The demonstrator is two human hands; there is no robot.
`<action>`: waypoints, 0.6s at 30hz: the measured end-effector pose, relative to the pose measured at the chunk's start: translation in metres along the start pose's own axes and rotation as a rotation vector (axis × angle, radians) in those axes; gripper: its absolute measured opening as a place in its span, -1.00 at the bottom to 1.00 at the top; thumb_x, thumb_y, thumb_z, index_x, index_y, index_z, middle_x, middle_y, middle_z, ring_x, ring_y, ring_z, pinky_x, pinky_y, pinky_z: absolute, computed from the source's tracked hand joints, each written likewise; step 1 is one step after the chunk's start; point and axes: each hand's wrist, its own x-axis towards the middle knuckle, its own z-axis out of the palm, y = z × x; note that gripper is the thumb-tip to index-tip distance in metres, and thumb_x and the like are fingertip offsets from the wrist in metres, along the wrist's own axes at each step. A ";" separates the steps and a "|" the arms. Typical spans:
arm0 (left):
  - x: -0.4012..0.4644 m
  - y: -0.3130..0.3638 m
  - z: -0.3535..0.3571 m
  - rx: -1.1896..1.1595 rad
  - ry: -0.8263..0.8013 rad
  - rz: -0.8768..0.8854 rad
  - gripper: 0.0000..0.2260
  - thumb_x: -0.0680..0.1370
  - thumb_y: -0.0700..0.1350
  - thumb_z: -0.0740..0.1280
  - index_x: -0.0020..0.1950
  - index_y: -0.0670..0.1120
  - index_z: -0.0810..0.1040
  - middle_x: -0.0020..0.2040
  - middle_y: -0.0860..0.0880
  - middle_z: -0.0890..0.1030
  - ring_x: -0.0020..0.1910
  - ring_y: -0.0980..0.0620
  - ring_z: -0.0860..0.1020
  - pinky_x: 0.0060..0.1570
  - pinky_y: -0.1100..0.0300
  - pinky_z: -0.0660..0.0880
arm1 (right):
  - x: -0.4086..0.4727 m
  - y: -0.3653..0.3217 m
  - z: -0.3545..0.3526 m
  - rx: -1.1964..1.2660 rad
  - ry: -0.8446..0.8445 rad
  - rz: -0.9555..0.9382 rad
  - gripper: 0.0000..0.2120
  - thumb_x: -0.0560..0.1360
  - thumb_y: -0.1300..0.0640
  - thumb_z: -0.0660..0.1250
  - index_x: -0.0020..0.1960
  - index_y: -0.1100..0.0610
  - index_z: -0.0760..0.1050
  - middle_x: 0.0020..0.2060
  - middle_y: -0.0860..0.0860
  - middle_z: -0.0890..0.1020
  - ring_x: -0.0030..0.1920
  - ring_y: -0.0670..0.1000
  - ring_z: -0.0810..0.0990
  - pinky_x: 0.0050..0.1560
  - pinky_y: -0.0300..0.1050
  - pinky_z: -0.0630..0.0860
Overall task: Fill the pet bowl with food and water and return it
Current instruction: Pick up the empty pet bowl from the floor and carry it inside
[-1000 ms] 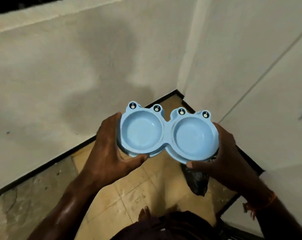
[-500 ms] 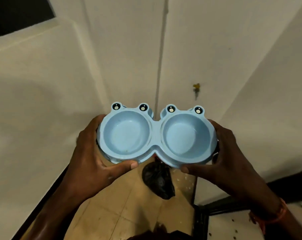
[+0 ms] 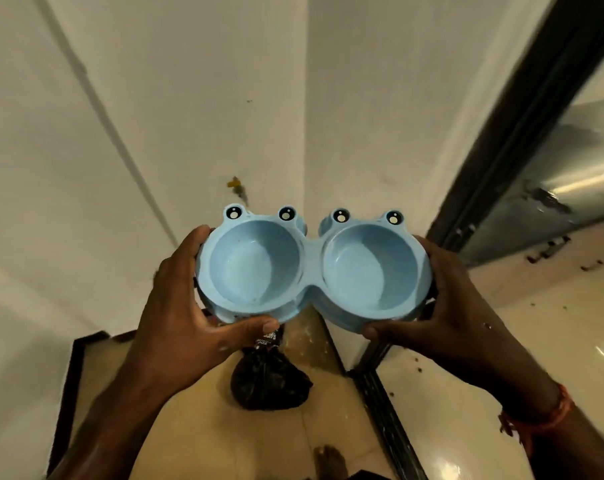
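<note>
Left hand and right hand grip the empty blue double pet bowl.

Your bowl pale blue with black-and-white cartoon eyes, your bag black, your floor tan tile, your walls off-white, your wristband orange.

Empty blue double pet bowl, level
</note>
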 end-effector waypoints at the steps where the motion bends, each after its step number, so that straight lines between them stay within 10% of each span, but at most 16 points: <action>1: 0.004 -0.001 0.002 -0.002 -0.041 0.017 -0.21 0.16 0.35 0.55 0.31 0.46 0.28 0.20 0.51 0.45 0.17 0.45 0.46 0.01 0.51 0.44 | -0.012 -0.001 -0.003 -0.010 0.043 0.033 0.09 0.08 -0.31 0.65 0.50 -0.28 0.21 0.29 -0.39 0.31 0.31 -0.30 0.35 0.27 -0.02 0.55; 6: 0.017 -0.008 0.027 0.007 -0.222 0.057 0.04 0.10 0.48 0.49 0.52 0.30 0.23 0.34 0.30 0.41 0.32 0.13 0.43 0.15 0.19 0.42 | -0.071 -0.024 -0.014 0.017 0.211 0.107 -0.14 0.11 -0.27 0.63 0.26 -0.55 0.23 0.17 -0.61 0.30 0.26 -0.37 0.39 0.10 -0.41 0.51; 9: 0.020 0.007 0.050 -0.046 -0.300 0.124 0.04 0.10 0.48 0.48 0.52 0.36 0.17 0.30 0.43 0.35 0.34 0.15 0.37 0.14 0.21 0.36 | -0.102 -0.043 -0.026 0.045 0.332 0.081 -0.31 0.15 -0.03 0.63 0.15 -0.30 0.36 0.05 -0.70 0.39 0.14 -0.52 0.43 -0.05 -0.61 0.41; 18: 0.029 0.077 0.130 -0.161 -0.596 0.295 0.18 0.08 0.55 0.50 0.60 0.23 0.13 0.46 0.19 0.38 0.44 0.07 0.35 0.34 -0.06 0.43 | -0.204 -0.043 -0.061 -0.019 0.660 0.264 -0.25 0.16 0.09 0.70 0.18 -0.30 0.40 0.07 -0.65 0.43 0.17 -0.48 0.44 -0.03 -0.59 0.41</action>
